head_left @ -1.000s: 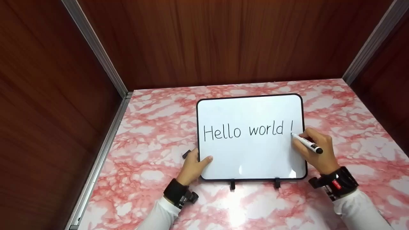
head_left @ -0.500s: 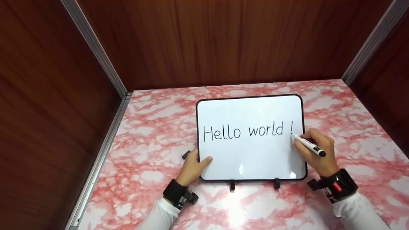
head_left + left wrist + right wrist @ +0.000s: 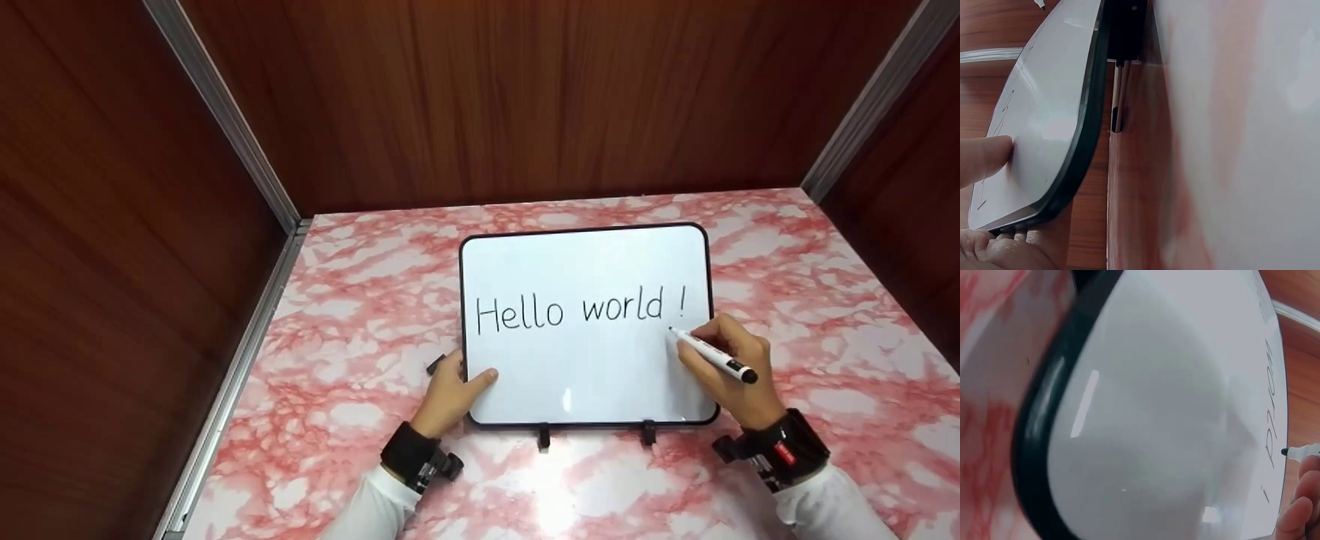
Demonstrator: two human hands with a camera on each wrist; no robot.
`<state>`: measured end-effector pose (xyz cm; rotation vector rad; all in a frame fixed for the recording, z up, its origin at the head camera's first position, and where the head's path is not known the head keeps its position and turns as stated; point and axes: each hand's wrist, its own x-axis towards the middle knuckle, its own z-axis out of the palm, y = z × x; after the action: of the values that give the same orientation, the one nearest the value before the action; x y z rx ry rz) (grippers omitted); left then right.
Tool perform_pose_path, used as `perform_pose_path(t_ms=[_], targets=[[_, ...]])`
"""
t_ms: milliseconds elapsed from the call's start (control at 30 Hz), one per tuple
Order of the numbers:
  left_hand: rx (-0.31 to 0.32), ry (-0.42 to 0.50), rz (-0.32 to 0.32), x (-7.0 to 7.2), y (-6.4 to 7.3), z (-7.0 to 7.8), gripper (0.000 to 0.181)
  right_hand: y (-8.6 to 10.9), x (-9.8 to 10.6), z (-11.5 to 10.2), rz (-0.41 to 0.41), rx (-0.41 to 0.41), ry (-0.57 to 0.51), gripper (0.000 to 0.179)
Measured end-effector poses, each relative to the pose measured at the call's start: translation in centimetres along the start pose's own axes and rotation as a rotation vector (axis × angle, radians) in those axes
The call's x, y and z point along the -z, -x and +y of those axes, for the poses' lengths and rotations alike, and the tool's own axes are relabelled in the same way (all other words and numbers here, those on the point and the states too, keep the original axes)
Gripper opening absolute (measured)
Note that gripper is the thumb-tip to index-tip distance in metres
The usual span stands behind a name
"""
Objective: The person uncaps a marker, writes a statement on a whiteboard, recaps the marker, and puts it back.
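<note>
A whiteboard (image 3: 585,375) with a black frame stands tilted on a black stand and bears "Hello world !" in black handwriting. My left hand (image 3: 450,394) grips its lower left edge, the thumb on the front face and the fingers behind, as the left wrist view also shows at the board's edge (image 3: 1092,112). In my right hand (image 3: 739,371) a white marker (image 3: 716,356) with a black end is pinched. Its dark tip (image 3: 1284,451) points at the board just below and left of the exclamation mark; in the right wrist view it appears slightly off the surface.
The stand's black feet (image 3: 544,436) jut out below the board onto a red-and-white marbled table (image 3: 360,330). Dark wood panels (image 3: 525,105) enclose the back and sides, with metal rails (image 3: 225,112) at the corners. A black strap with a camera sits on each wrist.
My right hand has drawn the marker tip away from the exclamation mark's dot, down and to the left. The left hand keeps its grip on the board.
</note>
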<state>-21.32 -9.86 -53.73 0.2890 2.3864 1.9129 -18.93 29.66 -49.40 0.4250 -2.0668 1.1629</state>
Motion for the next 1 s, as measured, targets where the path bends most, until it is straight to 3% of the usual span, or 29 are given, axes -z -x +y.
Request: perform_pose_path(t_ms=[200,333,500,667,833,1000], targets=[[0.067,-0.028,0.109,0.9,-0.2,0.9,0.034,0.4,-0.4,-1.1,-0.069,-0.022,-0.099,0.026],[0.048,-0.06,0.183,2.2,-0.4,1.6,0.03,0.5,-0.5,-1.9,-0.12,-0.066,-0.134,0.025],[0.005,-0.076,0.223,4.2,-0.9,2.1,0.026,0.8,-0.7,-2.5,-0.159,-0.099,-0.184,0.025],[-0.03,-0.318,0.242,6.0,-1.7,2.1,0.022,1.1,-1.1,-2.5,-0.166,-0.054,-0.221,0.027],[-0.013,-0.598,0.185,6.9,-2.4,1.0,0.032,1.7,-1.4,-2.7,-0.193,-0.064,-0.25,0.03],[-0.017,-0.789,0.118,6.8,-2.8,0.2,0.035,2.1,-1.6,-3.1,-0.218,-0.115,-0.338,0.028]])
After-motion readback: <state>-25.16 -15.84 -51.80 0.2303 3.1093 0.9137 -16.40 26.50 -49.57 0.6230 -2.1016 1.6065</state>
